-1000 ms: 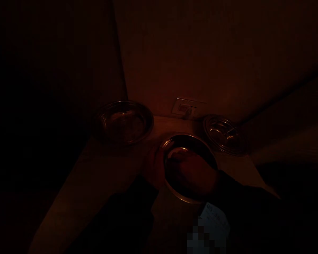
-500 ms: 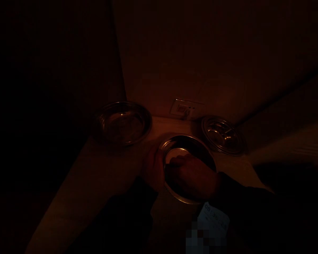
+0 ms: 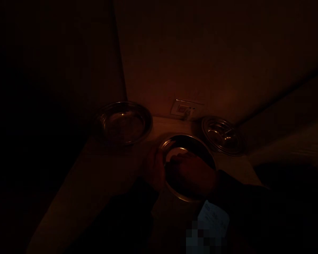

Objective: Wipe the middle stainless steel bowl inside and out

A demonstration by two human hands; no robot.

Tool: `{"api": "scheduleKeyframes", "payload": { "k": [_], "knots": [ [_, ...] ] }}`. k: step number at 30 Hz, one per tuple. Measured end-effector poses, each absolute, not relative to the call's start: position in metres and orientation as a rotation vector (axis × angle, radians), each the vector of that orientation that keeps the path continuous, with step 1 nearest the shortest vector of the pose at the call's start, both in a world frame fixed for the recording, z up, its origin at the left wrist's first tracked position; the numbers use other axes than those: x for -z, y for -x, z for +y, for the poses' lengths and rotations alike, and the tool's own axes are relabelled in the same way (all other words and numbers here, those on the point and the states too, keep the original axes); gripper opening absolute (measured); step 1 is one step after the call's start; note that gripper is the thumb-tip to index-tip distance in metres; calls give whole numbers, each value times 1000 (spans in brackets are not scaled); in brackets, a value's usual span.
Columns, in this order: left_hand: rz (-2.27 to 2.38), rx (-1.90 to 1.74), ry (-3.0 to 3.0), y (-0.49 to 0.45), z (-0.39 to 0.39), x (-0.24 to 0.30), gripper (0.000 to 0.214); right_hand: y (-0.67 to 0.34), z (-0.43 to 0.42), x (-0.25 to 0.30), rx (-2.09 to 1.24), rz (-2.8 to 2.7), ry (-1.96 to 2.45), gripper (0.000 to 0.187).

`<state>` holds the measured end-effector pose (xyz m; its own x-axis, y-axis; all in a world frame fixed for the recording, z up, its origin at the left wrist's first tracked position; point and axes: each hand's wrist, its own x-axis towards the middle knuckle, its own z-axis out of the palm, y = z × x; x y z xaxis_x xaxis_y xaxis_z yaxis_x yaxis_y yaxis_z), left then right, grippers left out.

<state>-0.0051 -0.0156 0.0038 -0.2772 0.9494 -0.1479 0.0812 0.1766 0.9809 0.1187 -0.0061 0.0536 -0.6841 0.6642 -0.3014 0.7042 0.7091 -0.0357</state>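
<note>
The scene is very dark. A round, shiny metal bowl (image 3: 198,146) stands on a wooden table in front of me. My left hand (image 3: 155,169) is closed round its left rim. Inside the bowl is my right hand (image 3: 192,169), its fingers curled over the bottom. Whatever that hand grips, if anything, is lost in shadow under the fingers.
A wide metal dish (image 3: 147,123) sits at the table's back left. Metal plates with compartments (image 3: 219,135) lie at the back right, near a wall socket (image 3: 181,107). A lit phone-like screen (image 3: 214,217) glows below my right wrist. The table (image 3: 76,183) narrows away left.
My right hand has shifted very slightly inside the bowl. My left hand keeps its place at the rim. The picture is a little darker round the hands.
</note>
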Motion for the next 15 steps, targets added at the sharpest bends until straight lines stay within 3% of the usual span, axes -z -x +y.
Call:
{"api": "scheduleKeyframes", "payload": {
  "k": [6,15],
  "knots": [
    [1638,-1198,-968,5,-15,-7,35,-115,11,-45,-12,2564,-1373,23],
    [1621,-1286,-985,2,-16,-1,37,-118,-8,-55,201,2644,-1008,21]
  ]
}}
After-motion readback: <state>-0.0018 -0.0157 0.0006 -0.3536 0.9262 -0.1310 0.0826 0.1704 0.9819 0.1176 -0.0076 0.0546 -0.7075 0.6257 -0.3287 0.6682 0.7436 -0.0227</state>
